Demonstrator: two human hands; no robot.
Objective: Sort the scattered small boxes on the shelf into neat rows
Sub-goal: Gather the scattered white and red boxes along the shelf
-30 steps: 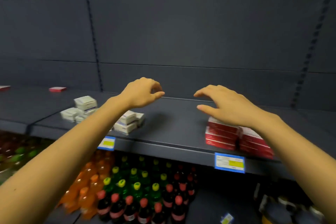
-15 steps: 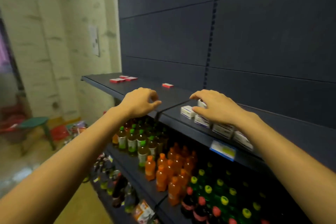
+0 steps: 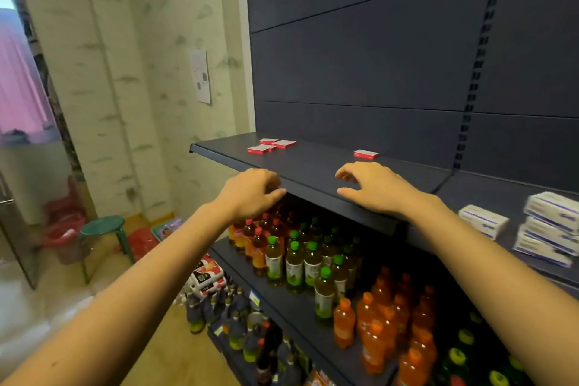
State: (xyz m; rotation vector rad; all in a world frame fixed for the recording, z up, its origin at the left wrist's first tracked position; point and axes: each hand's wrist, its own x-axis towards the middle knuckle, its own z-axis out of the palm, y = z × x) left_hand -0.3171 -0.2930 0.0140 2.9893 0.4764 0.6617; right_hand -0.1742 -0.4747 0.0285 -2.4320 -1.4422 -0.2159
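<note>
Currently both hands hold nothing: the left hand (image 3: 250,193) hovers loosely curled at the near edge of the shelf (image 3: 313,166), and the right hand (image 3: 374,188) spreads relaxed fingers above it. Flat red boxes (image 3: 271,146) lie scattered far left; white boxes (image 3: 484,220) sit stacked at right.

The dark blue-grey metal shelf (image 3: 313,172) under the right hand (image 3: 372,188) has a smooth, matt painted finish, and so does the panelled back wall (image 3: 360,66) beyond both hands. The flat red boxes (image 3: 366,154) past the right hand look like thin card with a slight sheen. The white and purple boxes (image 3: 484,220) to its right look like matt card, though blurred. Below the left hand (image 3: 250,194), the clear plastic bottles with green caps (image 3: 294,263) are glossy. Left of it, a white paper sheet (image 3: 200,77) looks matt.
</note>
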